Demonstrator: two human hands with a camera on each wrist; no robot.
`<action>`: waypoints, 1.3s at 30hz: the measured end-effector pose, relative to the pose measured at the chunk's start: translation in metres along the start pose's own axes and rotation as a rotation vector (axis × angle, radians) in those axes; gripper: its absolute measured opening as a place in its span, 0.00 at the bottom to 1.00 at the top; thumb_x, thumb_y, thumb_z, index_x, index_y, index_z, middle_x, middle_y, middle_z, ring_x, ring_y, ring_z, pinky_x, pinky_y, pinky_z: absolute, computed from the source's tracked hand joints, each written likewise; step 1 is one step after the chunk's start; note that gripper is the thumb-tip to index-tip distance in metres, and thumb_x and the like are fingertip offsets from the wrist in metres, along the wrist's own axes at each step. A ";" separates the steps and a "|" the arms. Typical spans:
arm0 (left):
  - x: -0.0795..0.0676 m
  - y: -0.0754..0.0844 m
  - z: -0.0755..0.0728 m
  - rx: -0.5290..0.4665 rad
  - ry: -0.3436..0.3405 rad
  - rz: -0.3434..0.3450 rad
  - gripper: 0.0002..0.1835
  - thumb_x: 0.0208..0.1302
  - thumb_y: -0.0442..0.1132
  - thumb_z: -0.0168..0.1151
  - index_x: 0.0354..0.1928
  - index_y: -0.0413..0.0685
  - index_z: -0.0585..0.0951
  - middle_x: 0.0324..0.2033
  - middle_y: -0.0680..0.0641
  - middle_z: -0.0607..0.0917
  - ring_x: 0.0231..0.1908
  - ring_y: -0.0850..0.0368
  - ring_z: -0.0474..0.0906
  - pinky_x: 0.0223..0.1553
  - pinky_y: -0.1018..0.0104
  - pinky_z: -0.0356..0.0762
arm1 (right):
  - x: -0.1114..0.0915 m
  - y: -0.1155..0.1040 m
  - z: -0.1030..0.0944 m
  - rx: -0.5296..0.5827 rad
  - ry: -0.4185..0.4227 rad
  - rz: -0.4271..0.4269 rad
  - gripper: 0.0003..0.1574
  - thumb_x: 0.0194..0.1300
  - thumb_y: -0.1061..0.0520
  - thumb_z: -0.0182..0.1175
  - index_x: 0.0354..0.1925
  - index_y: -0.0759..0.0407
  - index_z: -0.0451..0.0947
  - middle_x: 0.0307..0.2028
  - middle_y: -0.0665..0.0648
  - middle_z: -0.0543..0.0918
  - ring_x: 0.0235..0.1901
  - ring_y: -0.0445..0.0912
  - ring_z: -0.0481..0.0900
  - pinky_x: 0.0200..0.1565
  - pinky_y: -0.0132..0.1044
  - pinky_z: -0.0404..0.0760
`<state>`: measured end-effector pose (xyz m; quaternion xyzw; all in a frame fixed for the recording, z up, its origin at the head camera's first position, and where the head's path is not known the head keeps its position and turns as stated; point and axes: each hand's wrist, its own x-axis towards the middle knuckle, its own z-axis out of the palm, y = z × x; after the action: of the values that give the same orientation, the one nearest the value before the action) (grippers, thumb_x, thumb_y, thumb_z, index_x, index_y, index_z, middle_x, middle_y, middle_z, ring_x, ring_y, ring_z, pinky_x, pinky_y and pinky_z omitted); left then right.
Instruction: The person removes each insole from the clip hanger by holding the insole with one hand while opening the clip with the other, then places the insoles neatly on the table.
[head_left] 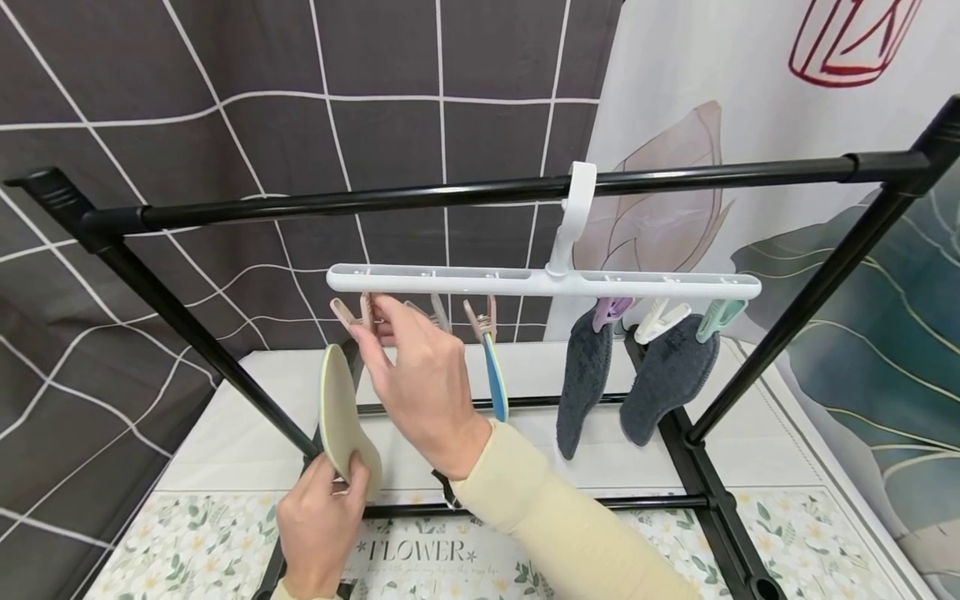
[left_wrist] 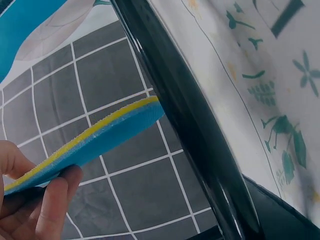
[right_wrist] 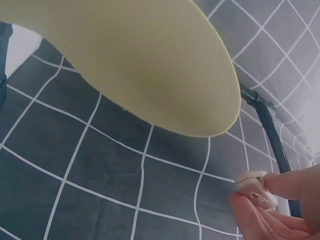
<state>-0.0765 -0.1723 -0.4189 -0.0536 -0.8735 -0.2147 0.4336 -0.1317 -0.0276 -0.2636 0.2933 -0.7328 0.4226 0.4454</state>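
Observation:
My left hand (head_left: 322,521) grips a pale yellow insole (head_left: 339,408) by its lower end and holds it upright below the left end of a white clip hanger (head_left: 450,280). In the left wrist view the insole's blue underside (left_wrist: 115,136) and yellow edge show. Just above, my right hand (head_left: 427,379) pinches a pinkish-beige clothespin (right_wrist: 255,189) on the hanger between thumb and fingers. The insole's upper end is close beside this clip, apart from it. Another insole (head_left: 495,375), blue underneath, hangs edge-on from a beige clothespin (head_left: 480,318) to the right.
The hanger hooks over a black rack bar (head_left: 375,200). Two dark grey fuzzy insoles (head_left: 670,379) hang at right from purple, white and green clips. Slanting black posts (head_left: 210,346) flank the hands. Below lies a floral mat (head_left: 210,533); a grey checked curtain (head_left: 247,50) hangs behind.

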 end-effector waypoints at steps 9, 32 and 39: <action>-0.002 -0.001 -0.005 0.017 -0.015 -0.005 0.12 0.54 0.34 0.57 0.35 0.31 0.82 0.30 0.35 0.84 0.18 0.52 0.82 0.15 0.68 0.80 | -0.001 0.003 -0.001 0.000 -0.019 0.005 0.14 0.61 0.59 0.61 0.44 0.66 0.77 0.37 0.55 0.84 0.33 0.38 0.83 0.40 0.18 0.78; -0.009 -0.004 -0.019 0.057 -0.035 0.030 0.12 0.54 0.36 0.57 0.34 0.32 0.81 0.29 0.37 0.84 0.17 0.52 0.81 0.14 0.67 0.80 | -0.009 0.002 -0.007 0.003 -0.044 0.053 0.13 0.62 0.58 0.61 0.42 0.66 0.77 0.37 0.56 0.85 0.34 0.40 0.84 0.37 0.17 0.78; -0.006 -0.006 -0.026 0.024 0.030 0.091 0.11 0.51 0.37 0.58 0.32 0.33 0.81 0.25 0.41 0.84 0.14 0.52 0.79 0.11 0.64 0.78 | -0.010 -0.001 -0.015 -0.049 -0.049 0.034 0.13 0.61 0.56 0.62 0.41 0.64 0.78 0.34 0.54 0.85 0.34 0.39 0.84 0.37 0.18 0.79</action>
<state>-0.0554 -0.1878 -0.4119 -0.0846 -0.8661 -0.1851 0.4566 -0.1207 -0.0147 -0.2690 0.2801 -0.7586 0.4047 0.4270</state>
